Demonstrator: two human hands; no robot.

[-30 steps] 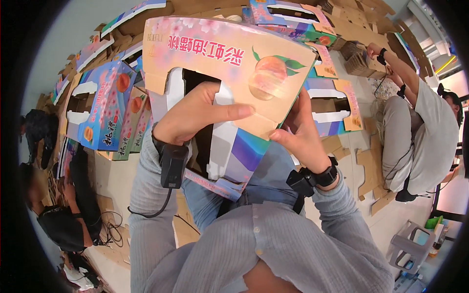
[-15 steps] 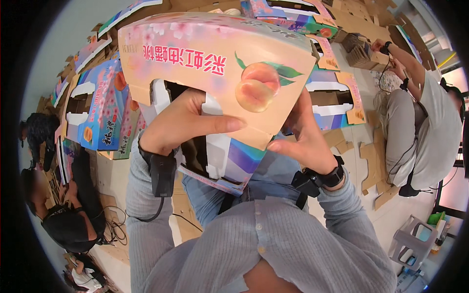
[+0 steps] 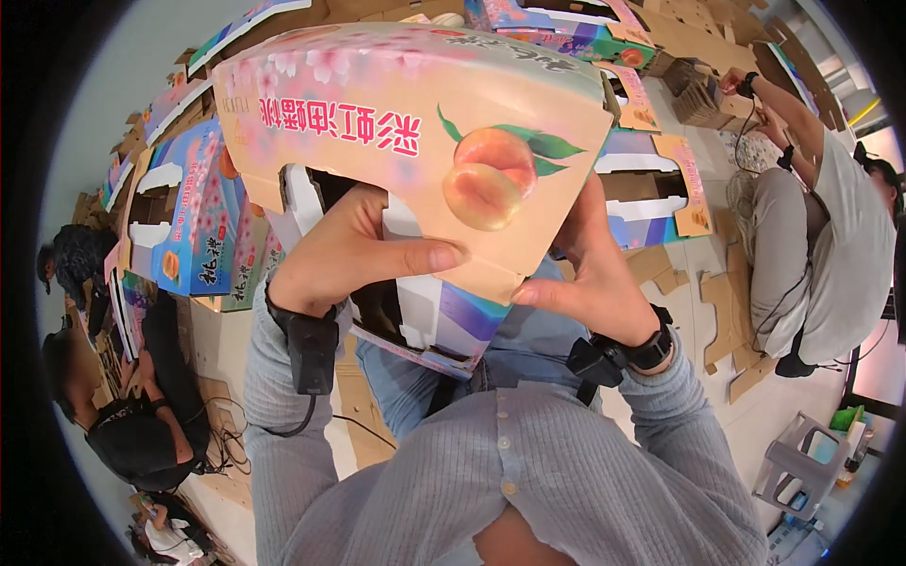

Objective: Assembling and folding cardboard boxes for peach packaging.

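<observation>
I hold a pink cardboard fruit box [image 3: 396, 113] printed with a peach picture, raised close in front of me. My left hand [image 3: 349, 255] grips its lower left part, thumb pressed along the bottom panel and fingers reaching into a cut-out. On the right, my right hand [image 3: 590, 274] clasps the box's lower right corner, thumb under the edge. The box's white and blue-purple flaps [image 3: 429, 316] hang down between my hands. Both wrists wear black bands.
Stacks of flat printed cartons [image 3: 184, 226] lie at the left and more printed cartons [image 3: 651, 179] behind the box. A person in grey [image 3: 830, 245] sits at the right handling cardboard. Other people [image 3: 142, 415] sit at the lower left. A grey stool [image 3: 802, 462] stands lower right.
The box has turned and come up closer to me, its peach panel now filling more of the view. Both hands kept their hold and shifted along the lower edge.
</observation>
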